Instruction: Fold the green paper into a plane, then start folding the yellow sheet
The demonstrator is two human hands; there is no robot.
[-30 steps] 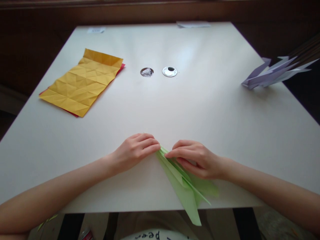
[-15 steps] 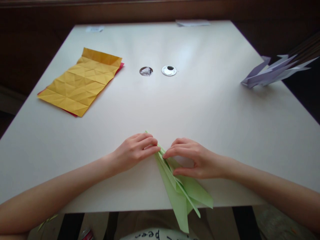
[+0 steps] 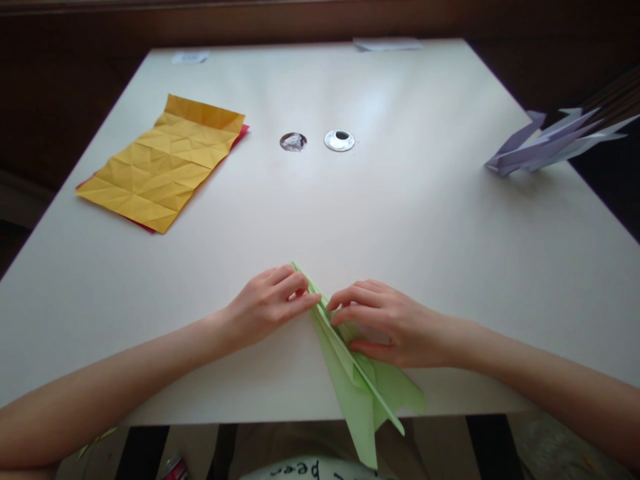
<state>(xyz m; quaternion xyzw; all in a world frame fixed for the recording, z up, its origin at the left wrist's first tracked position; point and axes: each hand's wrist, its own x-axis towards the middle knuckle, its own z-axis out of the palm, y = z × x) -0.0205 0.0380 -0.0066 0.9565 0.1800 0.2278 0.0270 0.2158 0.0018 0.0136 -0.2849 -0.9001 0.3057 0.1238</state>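
Observation:
A light green sheet of folded paper [image 3: 345, 387] lies slantwise at the table's near edge, its pointed tip away from me and its wide flaps hanging over the edge. Close to the tip, my left hand [image 3: 273, 297] pinches the paper between thumb and curled fingers. My right hand [image 3: 383, 320] is on the right side of the paper, with bent fingers against the central fold and the thumb lower down on the right flap. Part of that flap is hidden under the right hand.
Creased yellow paper [image 3: 155, 167] covers a red sheet at the left. A purple folded paper figure [image 3: 545, 147] stands by the right edge. Two round cable holes [image 3: 293, 142] [image 3: 340, 140] open in the white tabletop [image 3: 400, 213], and paper scraps [image 3: 387, 45] lie at the far edge.
My right hand has come slightly nearer to me, its fingers bending more against the fold. The left fingers have drawn back, baring more of the tip. The right flap has shifted a little.

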